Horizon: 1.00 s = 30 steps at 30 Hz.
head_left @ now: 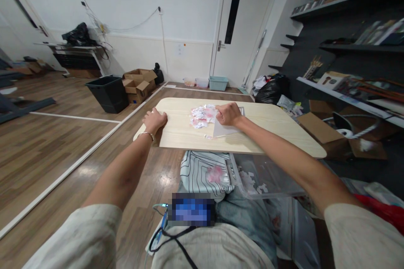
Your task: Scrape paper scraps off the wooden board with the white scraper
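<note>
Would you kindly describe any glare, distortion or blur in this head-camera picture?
Head view: pale glare on the floor; wide-angle lean in the door and shelves; a pixelated patch over the device; paper scraps lacking fine detail.

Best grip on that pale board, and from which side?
Probably the pale board's two short ends, coming in from left and right: it's a wide, thin slab with rounded corners. The left hand is at the left end. I'd keep it level, as paper scraps lie loose on top.
</note>
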Motion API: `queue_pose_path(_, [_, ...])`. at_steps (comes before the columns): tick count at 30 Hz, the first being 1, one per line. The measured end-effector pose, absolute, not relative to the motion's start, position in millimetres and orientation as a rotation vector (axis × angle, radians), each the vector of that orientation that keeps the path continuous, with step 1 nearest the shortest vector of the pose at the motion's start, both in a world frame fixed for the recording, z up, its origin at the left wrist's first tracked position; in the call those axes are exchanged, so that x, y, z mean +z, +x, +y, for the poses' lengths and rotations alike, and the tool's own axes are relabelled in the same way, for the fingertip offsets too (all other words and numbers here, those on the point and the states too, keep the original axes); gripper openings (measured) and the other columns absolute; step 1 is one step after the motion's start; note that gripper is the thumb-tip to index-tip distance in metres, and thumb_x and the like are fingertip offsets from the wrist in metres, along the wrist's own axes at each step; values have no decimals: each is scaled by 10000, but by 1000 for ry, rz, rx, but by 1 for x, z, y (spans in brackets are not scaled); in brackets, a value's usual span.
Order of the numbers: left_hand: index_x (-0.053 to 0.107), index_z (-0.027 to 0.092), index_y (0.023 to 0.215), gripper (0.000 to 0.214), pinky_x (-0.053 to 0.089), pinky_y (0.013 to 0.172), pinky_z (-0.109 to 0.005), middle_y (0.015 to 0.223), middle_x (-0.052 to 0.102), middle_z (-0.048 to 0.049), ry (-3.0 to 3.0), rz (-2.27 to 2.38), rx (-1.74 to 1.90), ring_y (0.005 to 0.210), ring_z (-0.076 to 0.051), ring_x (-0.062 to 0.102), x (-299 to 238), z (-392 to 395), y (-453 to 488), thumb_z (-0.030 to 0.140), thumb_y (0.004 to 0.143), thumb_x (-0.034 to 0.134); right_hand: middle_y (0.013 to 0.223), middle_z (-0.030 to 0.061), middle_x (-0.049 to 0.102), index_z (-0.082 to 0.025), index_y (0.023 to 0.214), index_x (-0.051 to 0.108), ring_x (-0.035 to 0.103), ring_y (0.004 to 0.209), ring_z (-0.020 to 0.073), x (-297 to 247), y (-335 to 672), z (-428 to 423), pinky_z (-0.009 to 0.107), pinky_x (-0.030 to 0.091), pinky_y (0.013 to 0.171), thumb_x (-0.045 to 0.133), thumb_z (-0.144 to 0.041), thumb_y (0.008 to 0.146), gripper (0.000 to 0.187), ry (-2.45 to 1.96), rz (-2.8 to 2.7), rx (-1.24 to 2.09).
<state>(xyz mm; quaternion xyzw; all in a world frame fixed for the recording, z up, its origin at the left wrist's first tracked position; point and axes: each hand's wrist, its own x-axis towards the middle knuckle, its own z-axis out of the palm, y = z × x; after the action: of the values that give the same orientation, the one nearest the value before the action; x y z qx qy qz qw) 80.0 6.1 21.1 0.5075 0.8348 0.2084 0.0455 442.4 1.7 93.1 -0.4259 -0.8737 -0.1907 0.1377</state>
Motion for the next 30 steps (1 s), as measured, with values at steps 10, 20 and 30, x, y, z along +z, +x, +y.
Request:
queue_pose_path(10, [558,31,1663,789,480,1227,-640,1648,600,-385,1548,2544,619,1524,-516,607,24,3,82,518,1051,450,707,104,739,-220,803,692,554,636,244,82,481,-3,379,224,653,546,-307,837,174,-919,-2661,-477])
queue_pose_path(20, [539,28,1681,812,472,1241,-644,1675,573,-389,1538,2537,614,1547,-519,581,29,-1,84,522,1041,456,616,58,625,-268,719,584,500,607,238,77,551,-25,374,256,650,527,-302,834,134,-925,-2656,-447])
queue_pose_path(30, [530,13,1705,846,452,1261,-677,1668,576,-398,1547,2526,626,1548,-531,578,27,2,79,525,1034,473,637,75,614,-255,746,619,510,635,257,75,552,-28,397,233,687,540,-318,878,166,-1185,-2472,-453])
